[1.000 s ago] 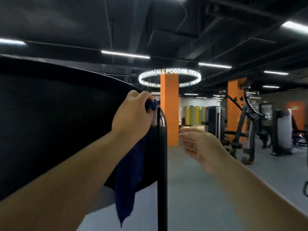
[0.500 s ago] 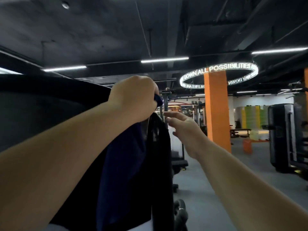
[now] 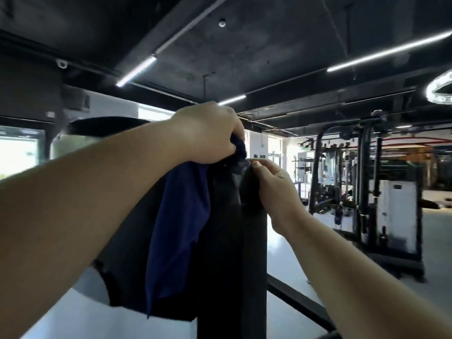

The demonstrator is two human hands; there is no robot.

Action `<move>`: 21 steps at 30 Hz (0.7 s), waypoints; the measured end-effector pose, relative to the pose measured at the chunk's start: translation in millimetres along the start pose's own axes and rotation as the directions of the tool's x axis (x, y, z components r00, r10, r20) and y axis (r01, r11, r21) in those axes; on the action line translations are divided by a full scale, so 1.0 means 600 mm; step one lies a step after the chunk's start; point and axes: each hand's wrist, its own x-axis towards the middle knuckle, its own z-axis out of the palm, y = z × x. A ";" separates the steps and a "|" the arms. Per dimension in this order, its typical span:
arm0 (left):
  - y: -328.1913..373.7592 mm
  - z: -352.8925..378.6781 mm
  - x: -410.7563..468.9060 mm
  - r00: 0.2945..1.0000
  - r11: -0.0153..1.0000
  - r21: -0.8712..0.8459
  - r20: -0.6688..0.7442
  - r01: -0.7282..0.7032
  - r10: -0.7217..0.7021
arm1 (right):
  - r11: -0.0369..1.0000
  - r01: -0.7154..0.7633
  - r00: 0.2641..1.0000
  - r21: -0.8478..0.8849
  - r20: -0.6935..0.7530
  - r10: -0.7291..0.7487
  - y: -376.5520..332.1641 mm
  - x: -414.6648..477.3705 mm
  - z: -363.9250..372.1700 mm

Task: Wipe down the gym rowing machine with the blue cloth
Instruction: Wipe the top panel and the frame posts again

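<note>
L hand (image 3: 205, 133) is clamped round the bunched top of the blue cloth (image 3: 181, 216), fingers curled, right at the top end of the black upright (image 3: 252, 241) of the rowing machine. The rest of the cloth hangs straight down below the hand, draped against the upright's left face. Just right of it, nearly touching the bunch, R hand (image 3: 271, 187) holds the same upright. Thumb's on the near top edge and the fingers go round the back (can't see them, so "gripping" is my read from thumb + palm).

Progress, imo: somewhere early. Cloth is at the top of the post, but no streaks or sheen show which surfaces are done. Everything below the hands looks left to do, plus the black bar (image 3: 298, 302) low to the right and whatever's out of frame.

Room-wise, under the L hand it's a clean run down the post w/ only the cloth tail in the way. The top edge sits right under the fingers, so a swipe over it could slip off the far side. Right of the R hand there's open floor (image 3: 435, 241), and the other gym rigs (image 3: 367, 179) are well apart. Left of the L hand a dark round-topped housing (image 3: 107, 126) sits near, so less elbow room there.
</note>
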 end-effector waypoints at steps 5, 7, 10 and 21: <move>0.032 0.006 0.015 0.994 0.998 0.053 0.108 0.019 -0.024 | 0.988 0.124 0.988 -0.088 -0.081 -0.131 0.023 -0.012 0.011; 0.018 0.004 -0.012 0.996 0.999 0.044 0.084 0.016 -0.020 | 0.982 0.164 0.978 -0.098 -0.114 -0.175 0.029 -0.015 0.018; 0.007 -0.002 -0.027 0.995 0.999 0.043 0.094 0.012 -0.016 | 0.983 0.162 0.973 -0.086 -0.150 -0.173 0.039 -0.014 0.021; 0.016 -0.013 -0.015 0.993 0.974 0.221 0.090 0.054 -0.076 | 0.984 0.167 0.974 -0.053 -0.144 -0.173 0.048 -0.011 0.018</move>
